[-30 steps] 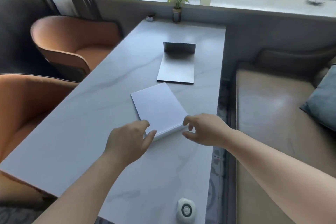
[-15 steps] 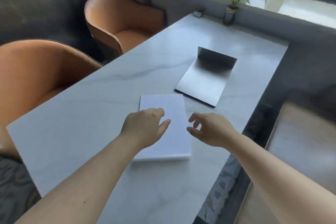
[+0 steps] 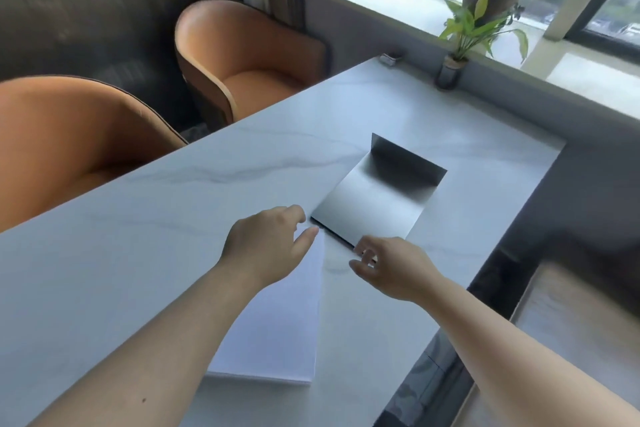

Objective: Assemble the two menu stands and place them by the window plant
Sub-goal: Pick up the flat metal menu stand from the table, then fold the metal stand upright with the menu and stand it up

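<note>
A grey metal stand (image 3: 377, 204) lies flat on the pale marble table (image 3: 138, 236), its short lip bent upright at the far end. A stack of white sheets (image 3: 280, 329) lies nearer to me, partly under my left forearm. My left hand (image 3: 266, 246) hovers over the stack's far end, fingers loosely apart, empty. My right hand (image 3: 391, 267) is just at the near corner of the metal stand, fingers curled and apart, holding nothing. The window plant (image 3: 464, 42) in a small dark pot stands at the table's far end.
Two orange armchairs (image 3: 242, 59) (image 3: 69, 142) stand along the table's left side. A small metal object (image 3: 390, 58) sits at the far edge near the wall. A bench seat (image 3: 581, 322) lies to the right, beyond the table's dark right edge.
Both hands have moved forward from the near end of the white stack towards the metal stand. My view has swung left and closer to the table.
</note>
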